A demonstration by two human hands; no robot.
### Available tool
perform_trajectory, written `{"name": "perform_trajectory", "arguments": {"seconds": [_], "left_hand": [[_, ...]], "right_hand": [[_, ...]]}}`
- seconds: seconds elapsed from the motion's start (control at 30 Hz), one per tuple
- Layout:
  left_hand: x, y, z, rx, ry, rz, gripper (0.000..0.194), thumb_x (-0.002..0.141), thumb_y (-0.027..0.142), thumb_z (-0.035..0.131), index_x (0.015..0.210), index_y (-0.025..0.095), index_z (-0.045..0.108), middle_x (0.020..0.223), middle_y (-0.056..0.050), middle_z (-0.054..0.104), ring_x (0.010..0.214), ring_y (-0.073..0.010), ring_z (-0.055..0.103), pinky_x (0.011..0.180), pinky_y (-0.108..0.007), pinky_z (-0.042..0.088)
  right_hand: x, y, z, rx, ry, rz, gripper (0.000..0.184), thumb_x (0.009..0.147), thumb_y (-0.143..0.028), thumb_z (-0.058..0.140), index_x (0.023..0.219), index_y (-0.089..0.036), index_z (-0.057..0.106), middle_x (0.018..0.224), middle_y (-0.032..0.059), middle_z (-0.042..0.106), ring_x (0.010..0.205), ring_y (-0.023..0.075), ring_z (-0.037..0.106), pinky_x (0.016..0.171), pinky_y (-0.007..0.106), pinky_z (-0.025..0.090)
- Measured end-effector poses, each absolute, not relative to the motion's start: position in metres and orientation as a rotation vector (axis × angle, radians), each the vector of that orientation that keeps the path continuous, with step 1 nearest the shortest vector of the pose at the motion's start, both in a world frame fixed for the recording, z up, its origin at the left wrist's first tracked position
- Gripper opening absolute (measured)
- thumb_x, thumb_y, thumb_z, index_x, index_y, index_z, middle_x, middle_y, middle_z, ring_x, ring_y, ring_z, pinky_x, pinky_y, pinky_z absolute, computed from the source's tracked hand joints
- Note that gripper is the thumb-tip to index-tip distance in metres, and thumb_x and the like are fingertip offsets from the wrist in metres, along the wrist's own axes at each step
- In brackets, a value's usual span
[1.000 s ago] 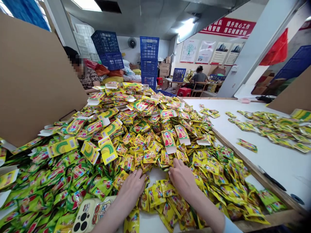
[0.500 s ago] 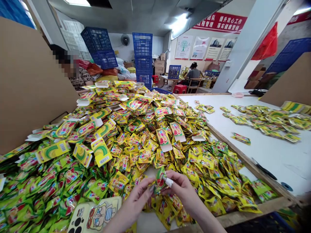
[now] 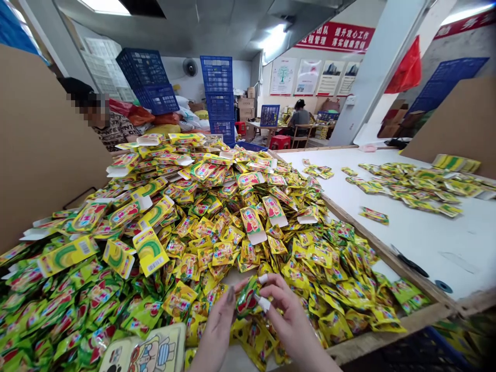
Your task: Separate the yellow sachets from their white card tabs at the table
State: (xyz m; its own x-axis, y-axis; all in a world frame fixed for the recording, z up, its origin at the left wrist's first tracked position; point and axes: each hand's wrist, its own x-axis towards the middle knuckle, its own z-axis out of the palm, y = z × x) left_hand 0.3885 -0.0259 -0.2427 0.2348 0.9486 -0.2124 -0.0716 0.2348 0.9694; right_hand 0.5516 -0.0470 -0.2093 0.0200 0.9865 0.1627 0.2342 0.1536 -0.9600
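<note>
A small green and red packet (image 3: 246, 299) is pinched between both my hands just above the table's near edge. My left hand (image 3: 219, 325) grips its left side with thumb and fingers closed. My right hand (image 3: 289, 315) holds its right side, and white tape wraps two fingertips. A huge heap of yellow and green sachets (image 3: 217, 227) and flat printed cartons (image 3: 149, 250) spreads in front of my hands. A phone in a cartoon case (image 3: 145, 354) lies at my left forearm.
A tall brown cardboard sheet (image 3: 42, 155) stands at the left. A second white table (image 3: 418, 232) at the right carries more packets (image 3: 411, 186). A person (image 3: 104, 124) sits behind the heap, another person (image 3: 300, 116) far back. Blue crates (image 3: 219, 93) are stacked behind.
My hands were flat in the pile a second ago. They have since lifted one packet out and now hold it between them. The view has shifted slightly left.
</note>
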Motion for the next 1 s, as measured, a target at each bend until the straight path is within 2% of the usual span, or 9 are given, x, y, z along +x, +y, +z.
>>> {"name": "perform_trajectory", "arguments": {"seconds": [0.2, 0.37, 0.47, 0.63, 0.7, 0.77, 0.83, 0.9, 1.0], "left_hand": [[0.418, -0.028, -0.244, 1.191, 0.956, 0.943, 0.06, 0.074, 0.062, 0.052, 0.114, 0.018, 0.059, 0.114, -0.011, 0.065, 0.111, -0.0298, 0.055, 0.096, -0.041, 0.044], [0.44, -0.021, -0.22, 1.255, 0.884, 0.875, 0.039, 0.083, 0.046, 0.049, 0.109, 0.018, 0.054, 0.11, -0.009, 0.065, 0.108, -0.0232, 0.056, 0.094, -0.033, 0.043], [0.442, -0.021, -0.21, 1.374, 0.812, 0.743, 0.047, 0.088, 0.042, 0.043, 0.128, 0.019, 0.032, 0.113, -0.01, 0.063, 0.101, -0.0197, 0.058, 0.092, -0.033, 0.043], [0.435, -0.011, -0.188, 1.908, 0.813, 0.451, 0.061, 0.093, 0.037, 0.029, 0.141, 0.02, -0.004, 0.109, -0.01, 0.064, 0.096, -0.019, 0.06, 0.089, -0.036, 0.044], [0.434, 0.012, -0.172, 2.246, 0.821, 0.257, 0.055, 0.093, 0.036, 0.029, 0.142, 0.024, 0.008, 0.104, -0.009, 0.067, 0.091, -0.0201, 0.063, 0.081, -0.035, 0.049], [0.436, 0.047, -0.156, 2.62, 0.785, 0.171, 0.042, 0.092, 0.031, 0.033, 0.134, 0.024, 0.036, 0.113, -0.01, 0.064, 0.101, -0.0214, 0.061, 0.084, -0.035, 0.049], [0.44, 0.088, -0.142, 2.923, 0.71, 0.224, 0.04, 0.087, 0.011, 0.038, 0.125, 0.02, 0.047, 0.134, -0.012, 0.049, 0.128, -0.0259, 0.038, 0.104, -0.044, 0.031], [0.445, 0.125, -0.133, 2.99, 0.649, 0.227, 0.054, 0.076, -0.005, 0.042, 0.121, 0.023, 0.051, 0.143, -0.008, 0.038, 0.138, -0.0262, 0.014, 0.111, -0.05, 0.01], [0.449, 0.16, -0.128, 3.002, 0.611, 0.223, 0.053, 0.064, -0.012, 0.046, 0.107, 0.017, 0.06, 0.139, -0.011, 0.044, 0.139, -0.0276, 0.007, 0.111, -0.052, -0.001]], "right_hand": [[0.562, -0.052, -0.217, -1.212, -1.26, 1.008, 0.007, 0.086, -0.027, 0.049, 0.085, -0.02, 0.049, 0.097, 0.0057, 0.055, 0.082, 0.0163, 0.056, 0.067, 0.024, 0.048], [0.585, -0.049, -0.218, -1.131, -1.119, 1.053, 0.017, 0.082, -0.029, 0.057, 0.092, -0.023, 0.045, 0.116, 0.0092, 0.052, 0.099, 0.0183, 0.056, 0.078, 0.028, 0.048], [0.602, -0.045, -0.211, -1.084, -1.133, 1.233, 0.043, 0.077, -0.031, 0.064, 0.114, -0.025, 0.043, 0.128, 0.0097, 0.047, 0.107, 0.0182, 0.053, 0.086, 0.031, 0.045], [0.616, -0.046, -0.2, -0.99, -1.302, 1.409, 0.023, 0.082, -0.034, 0.057, 0.092, -0.016, 0.067, 0.089, 0.0047, 0.068, 0.083, 0.0186, 0.06, 0.077, 0.029, 0.047], [0.621, -0.05, -0.201, -1.043, -1.257, 1.304, 0.023, 0.082, -0.034, 0.057, 0.091, -0.016, 0.069, 0.08, 0.0027, 0.068, 0.077, 0.0182, 0.06, 0.072, 0.028, 0.047], [0.626, -0.053, -0.204, -1.168, -1.282, 1.141, 0.023, 0.082, -0.033, 0.057, 0.092, -0.017, 0.069, 0.077, 0.0024, 0.067, 0.075, 0.0189, 0.06, 0.07, 0.028, 0.048], [0.631, -0.056, -0.208, -1.293, -1.384, 0.932, 0.02, 0.081, -0.03, 0.056, 0.09, -0.018, 0.07, 0.083, 0.004, 0.068, 0.081, 0.0206, 0.06, 0.075, 0.03, 0.047], [0.634, -0.058, -0.213, -1.356, -1.465, 0.774, 0.017, 0.08, -0.028, 0.056, 0.085, -0.018, 0.07, 0.085, 0.0052, 0.067, 0.084, 0.0213, 0.059, 0.078, 0.03, 0.047], [0.635, -0.058, -0.221, -1.353, -1.337, 0.845, 0.021, 0.082, -0.034, 0.054, 0.084, -0.017, 0.066, 0.08, 0.0055, 0.065, 0.075, 0.0196, 0.06, 0.067, 0.029, 0.051]]}}
